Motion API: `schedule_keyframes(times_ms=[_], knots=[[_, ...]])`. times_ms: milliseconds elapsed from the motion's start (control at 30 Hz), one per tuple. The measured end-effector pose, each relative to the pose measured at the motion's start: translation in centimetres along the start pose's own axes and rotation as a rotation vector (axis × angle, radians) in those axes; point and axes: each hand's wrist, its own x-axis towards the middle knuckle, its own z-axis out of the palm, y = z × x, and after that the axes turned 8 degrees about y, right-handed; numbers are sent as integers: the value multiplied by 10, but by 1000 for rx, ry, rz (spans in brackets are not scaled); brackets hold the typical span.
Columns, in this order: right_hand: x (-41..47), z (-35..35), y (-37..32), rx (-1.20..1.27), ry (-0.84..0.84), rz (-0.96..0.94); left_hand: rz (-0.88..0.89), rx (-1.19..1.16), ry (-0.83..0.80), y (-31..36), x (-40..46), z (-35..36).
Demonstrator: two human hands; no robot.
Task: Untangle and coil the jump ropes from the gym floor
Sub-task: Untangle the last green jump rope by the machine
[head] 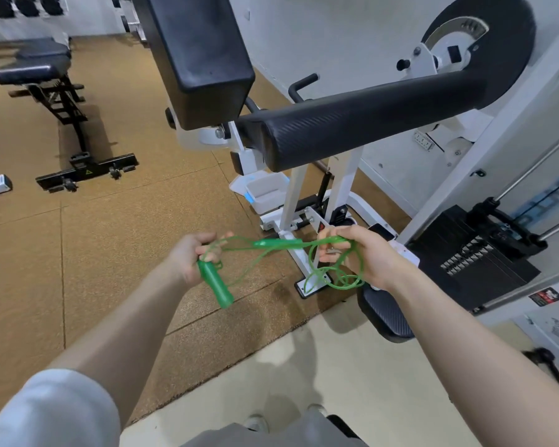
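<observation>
I see my left hand clenched around a solid green plastic jump-rope handle, which slants down and to the right out of the fist. From that fist the translucent green plastic rope runs across to my right hand, with a second green handle hanging in mid-span between the two hands. My right hand grips a bundle of strands, fingers curled over them, and several loose loops droop below it, overlapping one another; I cannot tell whether they are knotted or only crossed. The whole rope is held up in the air, off the speckled brown rubber gym floor. Beyond my hands stands a white-framed weight machine with a long black padded roller and a black weight stack to the right. A black flat bench sits well apart at the upper left.
</observation>
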Motion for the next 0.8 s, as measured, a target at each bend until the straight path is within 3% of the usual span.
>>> schedule_keyframes(times_ms=[167,267,333,467,633,700,800], knots=[[3,17,7,142,-148,-139,-56,-264,-87,6,-2,-2],[4,14,20,141,-123,-95,-7,-254,-4,11,1,-6],[2,18,23,-12,-91,-22,102,-269,53,9,-4,0],[4,45,26,-586,-78,55,274,-177,25,-10,-31,29],[14,73,19,-845,-41,-18,539,-89,39,-19,-40,47],[15,76,18,-810,-77,-31,546,-113,62,-14,-39,44],[16,70,20,-580,83,5,375,-251,64,-3,-26,30]])
